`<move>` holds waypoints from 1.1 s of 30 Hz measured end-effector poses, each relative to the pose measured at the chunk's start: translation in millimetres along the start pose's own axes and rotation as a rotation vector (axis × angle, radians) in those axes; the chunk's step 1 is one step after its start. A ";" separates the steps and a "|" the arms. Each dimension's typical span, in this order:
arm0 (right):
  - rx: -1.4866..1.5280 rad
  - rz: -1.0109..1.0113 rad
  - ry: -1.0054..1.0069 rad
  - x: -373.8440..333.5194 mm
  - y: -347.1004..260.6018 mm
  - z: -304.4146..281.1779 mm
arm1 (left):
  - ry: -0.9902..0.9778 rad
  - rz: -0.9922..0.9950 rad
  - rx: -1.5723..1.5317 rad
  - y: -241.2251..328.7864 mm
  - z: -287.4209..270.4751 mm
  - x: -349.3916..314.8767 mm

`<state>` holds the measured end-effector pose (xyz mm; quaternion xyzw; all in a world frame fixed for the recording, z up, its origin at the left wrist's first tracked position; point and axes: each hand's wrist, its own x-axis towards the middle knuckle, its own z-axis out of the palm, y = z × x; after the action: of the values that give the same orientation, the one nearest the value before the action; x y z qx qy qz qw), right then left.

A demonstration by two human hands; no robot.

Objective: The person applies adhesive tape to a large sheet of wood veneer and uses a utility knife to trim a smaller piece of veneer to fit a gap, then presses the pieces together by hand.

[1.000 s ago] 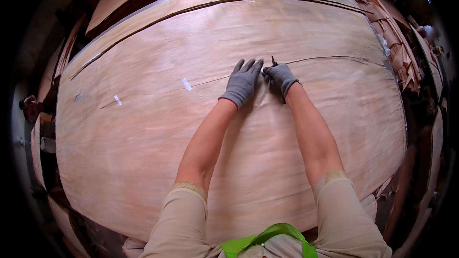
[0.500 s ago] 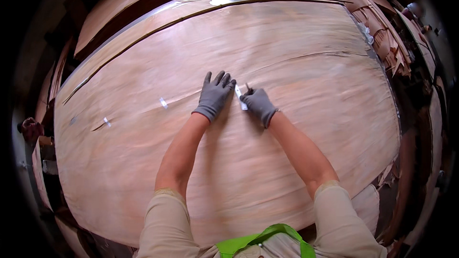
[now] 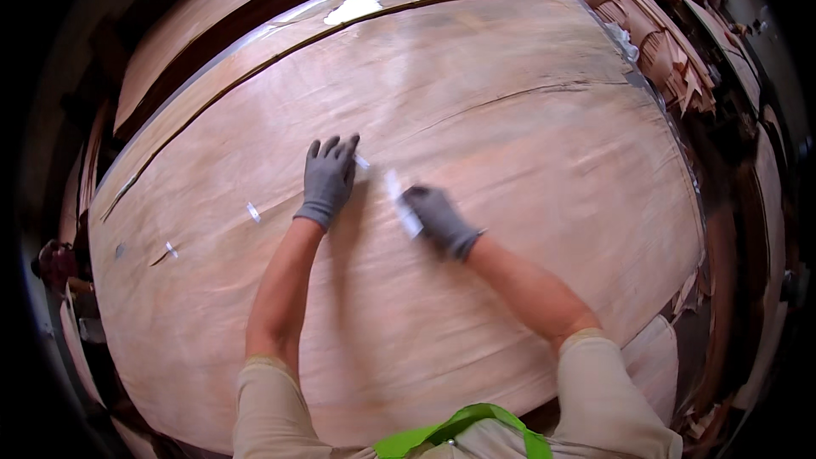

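A broad, pinkish wood veneer sheet lies in front of me. My left hand, in a grey glove, rests on it with its fingers apart, holding nothing. Beside those fingertips a short piece of white tape sticks to the veneer. To the right, my gloved right hand is closed on a white tape strip, blurred by motion. Two more short tape pieces, a nearer-to-hand tape piece and a farther-left tape piece, lie across a split in the sheet.
A long, thin dark stick lies across the far part of the sheet. Torn veneer scraps are heaped at the far right. Another veneer stack stands beyond the far left edge. An open crack runs through the veneer on the right.
My right hand has drawn back toward me with the white tape strip. A short tape piece now shows beside my left hand, which has shifted left in view. The whole view has shifted slightly.
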<state>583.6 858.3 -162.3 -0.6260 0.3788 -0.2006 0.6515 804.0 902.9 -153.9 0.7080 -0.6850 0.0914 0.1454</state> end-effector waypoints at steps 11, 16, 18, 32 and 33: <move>0.090 0.345 0.201 104.1 -31.4 -139.3 | 0.166 0.034 -0.306 105.0 62.6 99.9; 0.082 0.300 0.176 106.5 -27.9 -143.6 | 0.060 0.176 -0.202 106.3 67.2 113.3; 0.099 0.303 0.183 105.8 -26.9 -145.1 | 0.069 0.196 -0.164 109.6 67.8 114.5; -0.592 0.120 0.345 92.0 -15.9 -121.3 | -0.026 0.269 0.023 119.0 71.9 120.8; -0.624 0.111 0.257 87.4 -12.7 -111.5 | -0.036 0.258 0.028 118.8 69.5 119.7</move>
<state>558.5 718.3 -163.4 -0.7431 0.5344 -0.1163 0.3856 686.2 764.6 -170.4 0.6177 -0.7714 0.1064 0.1101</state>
